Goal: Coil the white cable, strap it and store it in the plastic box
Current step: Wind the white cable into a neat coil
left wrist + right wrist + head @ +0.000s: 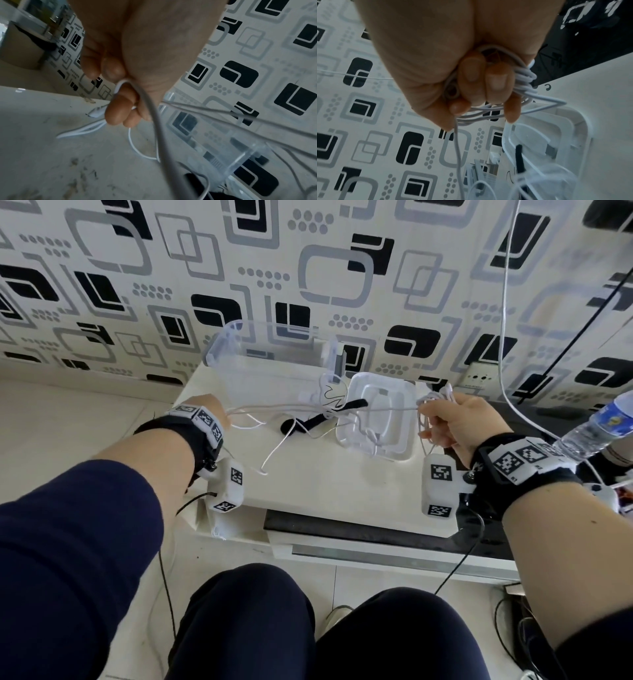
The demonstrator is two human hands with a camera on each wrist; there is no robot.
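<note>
A thin white cable (308, 406) stretches between both hands above the white table (325, 484). My right hand (452, 419) grips several gathered loops of the cable (520, 83) in curled fingers. My left hand (209, 409) pinches a strand of the cable (123, 83) between thumb and fingers, with slack loops of it trailing onto the table (137, 148). A black strap (310, 421) lies on the table between the hands, one end on the white lid (380, 419). The clear plastic box (274, 361) stands open behind it, against the wall.
A patterned wall rises right behind the box. A water bottle (596, 426) lies at the right, and another white cord (503, 320) hangs down the wall there. A wall socket (479, 378) sits behind the lid. My knees are below the table's front edge.
</note>
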